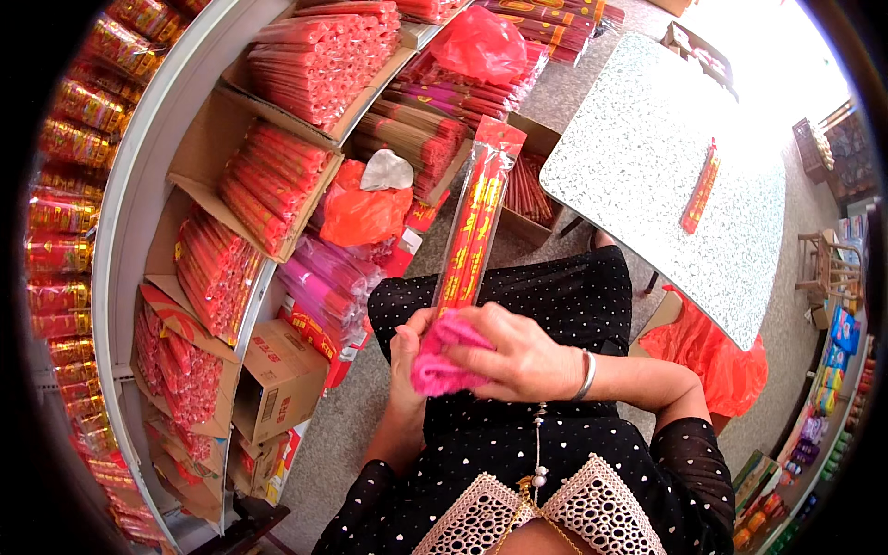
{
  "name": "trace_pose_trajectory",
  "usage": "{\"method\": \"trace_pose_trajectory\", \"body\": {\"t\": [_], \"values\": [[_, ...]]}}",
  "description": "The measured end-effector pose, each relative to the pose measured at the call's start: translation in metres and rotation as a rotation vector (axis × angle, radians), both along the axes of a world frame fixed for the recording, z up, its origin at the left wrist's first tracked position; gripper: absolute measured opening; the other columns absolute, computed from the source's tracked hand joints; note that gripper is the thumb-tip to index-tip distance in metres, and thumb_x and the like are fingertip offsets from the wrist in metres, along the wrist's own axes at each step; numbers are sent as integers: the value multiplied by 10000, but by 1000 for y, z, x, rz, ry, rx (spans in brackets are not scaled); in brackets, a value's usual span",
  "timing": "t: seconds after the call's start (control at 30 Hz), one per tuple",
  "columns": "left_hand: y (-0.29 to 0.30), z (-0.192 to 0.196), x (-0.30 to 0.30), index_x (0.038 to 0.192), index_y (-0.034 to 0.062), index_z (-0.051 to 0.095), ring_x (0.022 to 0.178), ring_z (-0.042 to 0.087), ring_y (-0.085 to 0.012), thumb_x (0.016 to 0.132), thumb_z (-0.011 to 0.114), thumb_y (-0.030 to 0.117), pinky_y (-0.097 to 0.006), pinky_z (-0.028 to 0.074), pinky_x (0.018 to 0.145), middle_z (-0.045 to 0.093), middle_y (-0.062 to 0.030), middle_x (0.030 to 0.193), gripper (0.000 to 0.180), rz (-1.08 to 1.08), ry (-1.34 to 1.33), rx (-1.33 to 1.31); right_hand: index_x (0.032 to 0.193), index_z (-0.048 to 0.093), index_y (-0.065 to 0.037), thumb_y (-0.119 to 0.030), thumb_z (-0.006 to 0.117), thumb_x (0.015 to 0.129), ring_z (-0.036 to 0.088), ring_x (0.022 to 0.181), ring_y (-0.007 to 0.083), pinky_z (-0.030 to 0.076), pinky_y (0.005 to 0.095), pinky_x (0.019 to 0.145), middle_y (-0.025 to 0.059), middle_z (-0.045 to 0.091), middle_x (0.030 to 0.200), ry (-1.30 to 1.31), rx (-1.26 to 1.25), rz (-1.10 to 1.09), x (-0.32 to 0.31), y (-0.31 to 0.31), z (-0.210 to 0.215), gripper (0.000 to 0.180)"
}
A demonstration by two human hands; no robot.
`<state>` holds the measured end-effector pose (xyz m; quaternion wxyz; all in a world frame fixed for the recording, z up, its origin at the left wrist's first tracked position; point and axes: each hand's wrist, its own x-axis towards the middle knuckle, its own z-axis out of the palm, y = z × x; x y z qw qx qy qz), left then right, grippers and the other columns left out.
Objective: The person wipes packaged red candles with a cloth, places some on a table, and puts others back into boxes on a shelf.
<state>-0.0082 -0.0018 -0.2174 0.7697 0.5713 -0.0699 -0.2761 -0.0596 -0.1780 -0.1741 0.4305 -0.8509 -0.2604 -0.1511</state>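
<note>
A long clear plastic packet of red sticks with gold print (472, 227) slants up and away in front of my lap. My left hand (405, 365) is closed around its lower end. My right hand (518, 344), with a silver bangle on the wrist, grips a bright pink cloth (446, 356) and presses it against the same end. The cloth covers the bottom of the packet and some of my left fingers. To the right, a similar red packet (700, 190) lies on the speckled white table (638, 129).
Shelves on the left hold open cardboard boxes (276, 381) and bundles of red packets (282, 185). Red plastic bags (370, 203) and stick bundles sit just ahead. Another red bag (712, 356) hangs under the table's near edge. A wooden chair (823, 264) stands far right.
</note>
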Motion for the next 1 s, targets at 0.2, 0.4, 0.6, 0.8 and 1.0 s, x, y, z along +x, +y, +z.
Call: {"method": "trace_pose_trajectory", "body": {"t": [0.2, 0.4, 0.6, 0.8, 1.0], "values": [[-4, 19, -5, 1076, -44, 511, 877, 549, -115, 873, 232, 654, -273, 458, 779, 577, -76, 963, 779, -10, 74, 10, 1034, 546, -50, -184, 722, 595, 529, 907, 323, 487, 385, 766, 163, 467, 1019, -32, 8, 83, -1, 7, 1, 493], [4, 2, -2, 1106, -44, 506, 681, 564, -94, 877, 256, 640, -215, 460, 587, 612, -68, 822, 763, -84, -96, 92, 1061, 553, -36, -140, 712, 610, 544, 922, 325, 493, 391, 759, 163, 513, 1059, -92, -18, -141, 23, -21, 14, 490], [4, 10, -4, 1110, -61, 501, 621, 553, -91, 883, 311, 615, -200, 441, 538, 625, -91, 795, 738, -156, -161, 125, 1033, 583, -51, -97, 694, 640, 547, 911, 355, 477, 392, 769, 188, 506, 1043, -98, -7, -516, 52, -66, 21, 411], [3, 10, -3, 1060, -59, 504, 516, 540, -124, 873, 281, 637, -223, 425, 456, 623, -139, 742, 755, -152, -97, 106, 1041, 575, -29, -61, 671, 648, 540, 942, 370, 465, 390, 798, 198, 504, 1054, -133, 37, -691, 63, -90, 21, 407], [-1, 3, -1, 1101, -43, 507, 586, 566, -131, 875, 239, 646, -226, 439, 490, 623, -125, 782, 774, -127, 43, 14, 1057, 574, -33, -91, 684, 645, 545, 948, 343, 482, 389, 779, 181, 523, 1068, -136, -4, -449, 44, -54, 18, 430]]}}
